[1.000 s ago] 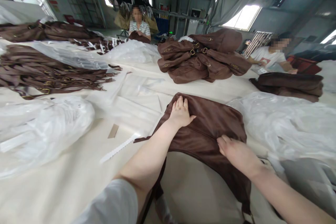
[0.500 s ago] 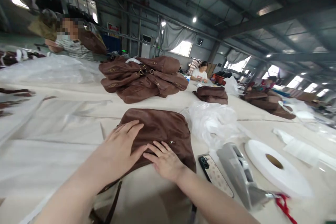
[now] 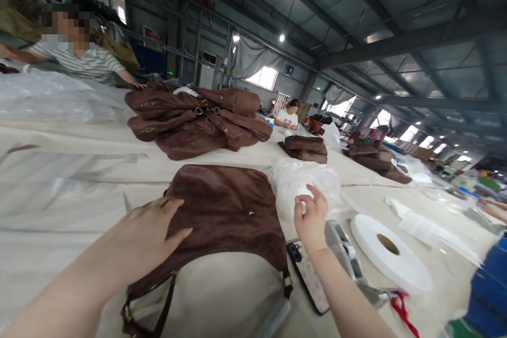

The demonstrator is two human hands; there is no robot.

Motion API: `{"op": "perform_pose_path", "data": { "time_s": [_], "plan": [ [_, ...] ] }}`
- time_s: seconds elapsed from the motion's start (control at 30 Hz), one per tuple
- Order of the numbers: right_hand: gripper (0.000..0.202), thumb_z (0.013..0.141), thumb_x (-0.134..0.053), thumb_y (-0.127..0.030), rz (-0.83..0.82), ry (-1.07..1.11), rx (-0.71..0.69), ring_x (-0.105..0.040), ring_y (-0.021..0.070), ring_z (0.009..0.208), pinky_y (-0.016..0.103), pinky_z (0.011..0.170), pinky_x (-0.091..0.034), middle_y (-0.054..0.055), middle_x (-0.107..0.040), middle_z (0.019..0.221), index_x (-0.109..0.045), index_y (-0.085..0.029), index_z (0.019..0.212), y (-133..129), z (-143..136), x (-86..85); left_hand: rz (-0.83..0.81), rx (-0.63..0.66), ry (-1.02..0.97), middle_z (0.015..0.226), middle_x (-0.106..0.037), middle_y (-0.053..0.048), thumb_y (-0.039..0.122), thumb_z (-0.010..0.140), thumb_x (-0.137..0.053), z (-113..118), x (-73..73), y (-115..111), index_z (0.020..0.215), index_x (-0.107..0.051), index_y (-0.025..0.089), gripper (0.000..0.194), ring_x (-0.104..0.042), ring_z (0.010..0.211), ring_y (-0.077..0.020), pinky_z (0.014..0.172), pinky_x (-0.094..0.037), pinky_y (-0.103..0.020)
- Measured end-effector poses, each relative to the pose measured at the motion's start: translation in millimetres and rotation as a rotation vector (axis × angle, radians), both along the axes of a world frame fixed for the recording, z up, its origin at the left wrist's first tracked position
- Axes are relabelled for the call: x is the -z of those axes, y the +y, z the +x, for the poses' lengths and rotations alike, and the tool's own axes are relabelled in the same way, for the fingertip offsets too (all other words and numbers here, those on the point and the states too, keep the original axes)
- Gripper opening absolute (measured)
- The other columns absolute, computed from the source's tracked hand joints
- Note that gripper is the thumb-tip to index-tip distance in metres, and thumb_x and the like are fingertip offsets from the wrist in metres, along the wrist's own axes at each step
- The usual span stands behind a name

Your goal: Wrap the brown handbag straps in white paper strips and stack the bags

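A dark brown handbag [image 3: 225, 200] lies flat on the table before me, its curved opening and strap toward me and a small metal mark on its front. My left hand [image 3: 154, 227] rests on its left side, fingers stretched out and thumb apart. Past the bag's right edge, my right hand [image 3: 311, 216] is at a crumpled heap of thin clear plastic [image 3: 285, 190]. Its fingers are curled and seem to pinch a fold of the plastic. The strap's lower part runs out of view.
A pile of brown bags [image 3: 198, 121] lies across the table, with a smaller stack [image 3: 304, 148] to its right. Near my right forearm are a phone [image 3: 309, 280], a grey tape dispenser [image 3: 340, 248] and a white roll [image 3: 392, 253]. A co-worker [image 3: 83, 58] stands at far left.
My right hand has left the handbag and moved right to the clear plastic. My left hand stays on the bag, farther toward its left edge. The co-worker's arms have spread apart.
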State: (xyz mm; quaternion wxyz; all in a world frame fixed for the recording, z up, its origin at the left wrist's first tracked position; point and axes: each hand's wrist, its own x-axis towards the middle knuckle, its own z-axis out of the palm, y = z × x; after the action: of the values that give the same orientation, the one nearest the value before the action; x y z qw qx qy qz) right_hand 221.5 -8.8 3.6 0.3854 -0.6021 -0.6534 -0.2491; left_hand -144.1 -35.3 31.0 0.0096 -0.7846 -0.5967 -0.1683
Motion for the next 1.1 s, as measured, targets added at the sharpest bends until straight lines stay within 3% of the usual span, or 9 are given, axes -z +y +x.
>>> {"op": "perform_pose_path", "data": {
  "time_s": [0.13, 0.23, 0.33, 0.43, 0.53, 0.67, 0.8, 0.97, 1.1],
  "plan": [
    [0.019, 0.08, -0.052, -0.022, -0.197, 0.029, 0.222, -0.046, 0.0333, 0.117, 0.052, 0.099, -0.029, 0.019, -0.057, 0.119, -0.066, -0.014, 0.09, 15.4, 41.8, 14.7, 0.011, 0.056, -0.011, 0.129, -0.055, -0.017, 0.048, 0.082, -0.046, 2.5, 15.2, 2.3, 0.127, -0.053, 0.01, 0.06, -0.053, 0.117, -0.0313, 0.101, -0.04, -0.045],
    [0.028, 0.082, -0.051, -0.023, -0.196, 0.033, 0.169, -0.052, 0.0306, 0.109, 0.05, 0.097, -0.033, 0.017, -0.061, 0.112, -0.063, -0.012, 0.105, -3.4, 22.6, 12.2, 0.03, 0.1, -0.045, 0.128, -0.057, -0.015, 0.048, 0.082, -0.049, 5.8, 17.0, 2.6, 0.125, -0.055, 0.013, 0.056, -0.054, 0.117, -0.031, 0.1, -0.041, -0.044],
    [0.036, 0.086, -0.051, -0.026, -0.108, 0.104, -0.182, -0.048, 0.0278, 0.117, 0.049, 0.1, -0.035, 0.014, -0.056, 0.123, -0.055, -0.018, 0.121, -50.8, -34.5, -13.1, 0.088, 0.156, -0.121, 0.128, -0.057, -0.013, 0.051, 0.082, -0.05, 16.3, 3.3, -5.2, 0.128, -0.052, 0.016, 0.057, -0.054, 0.116, -0.031, 0.099, -0.043, -0.044],
    [0.032, 0.086, -0.054, -0.023, -0.338, 0.262, -0.652, -0.053, 0.0231, 0.113, 0.042, 0.098, -0.042, 0.009, -0.058, 0.121, -0.06, -0.026, 0.118, -98.8, -94.1, -44.1, 0.157, 0.279, -0.28, 0.134, -0.052, -0.009, 0.045, 0.088, -0.047, 28.3, -21.9, -26.1, 0.138, -0.04, 0.021, 0.055, -0.051, 0.121, -0.027, 0.101, -0.043, -0.041],
    [0.024, 0.089, -0.051, -0.026, -0.532, 0.616, -0.92, -0.062, 0.018, 0.094, 0.034, 0.087, -0.05, 0.006, -0.063, 0.111, -0.066, -0.027, 0.108, -116.8, -124.2, -55.1, 0.173, 0.403, -0.421, 0.136, -0.051, -0.006, 0.032, 0.094, -0.037, 35.4, -43.1, -50.9, 0.138, -0.037, 0.025, 0.045, -0.049, 0.123, -0.021, 0.102, -0.043, -0.035],
    [0.023, 0.09, -0.051, -0.032, -0.468, 1.059, -0.858, -0.059, 0.02, 0.105, 0.034, 0.093, -0.046, 0.005, -0.063, 0.114, -0.07, -0.026, 0.102, -97.5, -130.4, -31.7, 0.178, 0.327, -0.499, 0.119, -0.063, -0.006, 0.029, 0.091, -0.046, 44.5, -48.2, -64.9, 0.135, -0.038, 0.023, 0.044, -0.06, 0.108, -0.0181, 0.091, -0.05, -0.031],
    [0.025, 0.088, -0.055, -0.036, -0.459, 1.251, -0.847, -0.051, 0.0238, 0.119, 0.041, 0.103, -0.038, 0.005, -0.061, 0.122, -0.068, -0.025, 0.107, -82.6, -126.8, -10.4, 0.421, 0.159, -0.466, 0.114, -0.063, -0.007, 0.031, 0.084, -0.059, 68.8, -34.7, -59.0, 0.12, -0.05, 0.021, 0.039, -0.059, 0.107, -0.0216, 0.094, -0.048, -0.037],
    [0.028, 0.089, -0.052, -0.035, -0.492, 1.225, -0.982, -0.054, 0.0241, 0.116, 0.044, 0.1, -0.043, 0.007, -0.06, 0.126, -0.065, -0.027, 0.113, -89.3, -120.8, -18.0, 0.253, 0.22, -0.338, 0.11, -0.066, -0.008, 0.033, 0.085, -0.058, 100.5, -16.5, -53.9, 0.126, -0.049, 0.02, 0.044, -0.063, 0.096, -0.0237, 0.085, -0.05, -0.038],
    [0.028, 0.09, -0.052, -0.036, -0.462, 1.096, -1.018, -0.055, 0.0239, 0.115, 0.044, 0.1, -0.043, 0.006, -0.062, 0.121, -0.066, -0.026, 0.111, -92.5, -116.3, -29.6, 0.175, 0.145, -0.418, 0.104, -0.07, -0.003, 0.031, 0.09, -0.051, 92.8, -19.1, -54.5, 0.117, -0.057, 0.024, 0.028, -0.066, 0.09, -0.0186, 0.079, -0.049, -0.029]
  ]
}}
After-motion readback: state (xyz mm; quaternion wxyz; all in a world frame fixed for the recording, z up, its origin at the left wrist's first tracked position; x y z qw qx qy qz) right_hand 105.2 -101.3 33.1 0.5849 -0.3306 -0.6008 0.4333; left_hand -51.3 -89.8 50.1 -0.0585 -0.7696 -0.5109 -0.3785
